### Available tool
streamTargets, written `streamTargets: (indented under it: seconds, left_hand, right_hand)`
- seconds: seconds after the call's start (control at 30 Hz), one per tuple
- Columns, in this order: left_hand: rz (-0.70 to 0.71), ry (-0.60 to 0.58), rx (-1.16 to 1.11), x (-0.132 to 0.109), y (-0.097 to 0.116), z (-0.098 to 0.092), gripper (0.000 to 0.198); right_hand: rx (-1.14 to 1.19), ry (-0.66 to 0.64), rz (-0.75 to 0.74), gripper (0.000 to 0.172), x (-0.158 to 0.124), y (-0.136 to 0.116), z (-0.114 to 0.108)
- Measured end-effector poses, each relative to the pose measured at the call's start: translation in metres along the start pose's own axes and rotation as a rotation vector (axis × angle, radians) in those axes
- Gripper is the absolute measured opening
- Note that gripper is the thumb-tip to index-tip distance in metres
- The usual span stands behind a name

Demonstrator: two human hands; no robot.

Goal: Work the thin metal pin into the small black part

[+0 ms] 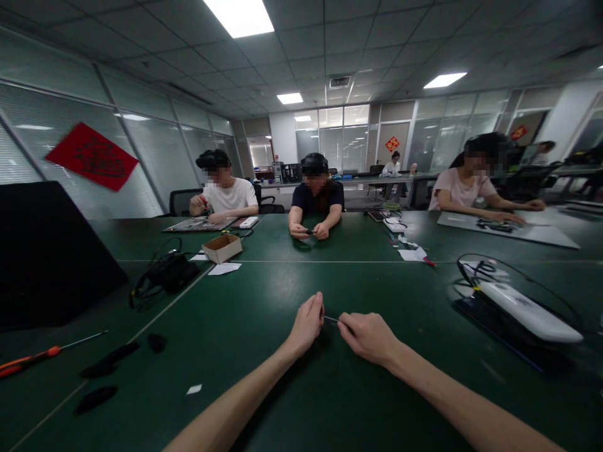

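Over the middle of the green table (282, 376), my left hand (307, 323) is closed, thumb on top, and its fingers hide whatever lies inside. A thin metal rod (331, 319) spans the short gap between my two hands. My right hand (370, 336) is closed around the rod's right end, with fingertips pinched together. Its left end meets the fingers of my left hand. What the rod belongs to is hidden by my hands.
At left lie an orange-and-black screwdriver (51, 351), several dark pieces (97, 398) and a white scrap (194, 389). A small open box (223, 248) stands beyond, beside black cables (164, 273). A white device (527, 312) lies at right. Three people wearing headsets work across the table.
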State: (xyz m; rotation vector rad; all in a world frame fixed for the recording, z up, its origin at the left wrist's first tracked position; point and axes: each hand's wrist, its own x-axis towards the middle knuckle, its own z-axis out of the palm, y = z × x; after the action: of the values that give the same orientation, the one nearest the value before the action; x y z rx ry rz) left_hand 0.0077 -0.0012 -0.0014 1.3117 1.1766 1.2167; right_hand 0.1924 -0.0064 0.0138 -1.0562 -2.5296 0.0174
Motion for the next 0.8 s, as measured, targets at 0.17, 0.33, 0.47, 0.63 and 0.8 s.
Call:
streamTargets:
  seconds: [0.17,0.33,0.47,0.63,0.8]
  left_hand:
    - [0.018,0.006,0.029,-0.001,0.004,0.001,0.05]
    - [0.037,0.015,0.078,-0.004,0.012,0.001,0.049]
    - [0.035,0.029,0.093,-0.005,0.018,0.001,0.049]
    - [0.027,0.032,0.067,-0.006,0.021,0.001,0.048]
    - [0.011,0.026,0.053,-0.007,0.02,0.001,0.049]
  right_hand:
    - [0.013,-0.004,-0.018,0.033,0.0,0.0,0.0]
    - [0.028,-0.018,-0.033,0.033,0.0,0.0,-0.002]
    - [0.025,-0.023,-0.03,0.033,0.001,0.0,-0.003]
    - [0.018,-0.018,-0.045,0.033,0.001,0.0,-0.001]
    - [0.008,-0.01,-0.049,0.034,0.001,0.0,0.001]
